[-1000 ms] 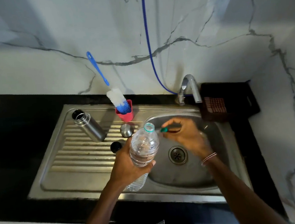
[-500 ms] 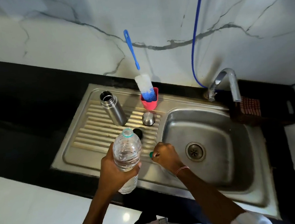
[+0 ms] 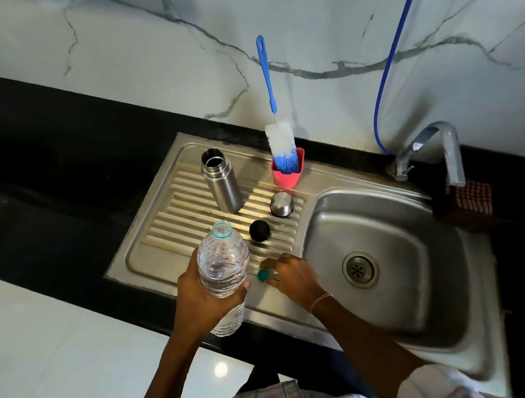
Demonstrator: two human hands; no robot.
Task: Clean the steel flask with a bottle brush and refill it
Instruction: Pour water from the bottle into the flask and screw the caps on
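Uncapped water bottle in hand, with the steel flask open on the drainboard.
The left hand grips the water bottle round its middle. The right hand pinches the teal cap in curled fingertips, low at the drainboard's near edge. The steel flask stands upright at far left (mouth uncovered) — the bottle brush sits head-down in the red cup to its right.

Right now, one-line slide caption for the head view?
Left hand holds uncapped water bottle; right hand pinches its green cap; steel flask stands open on drainboard.
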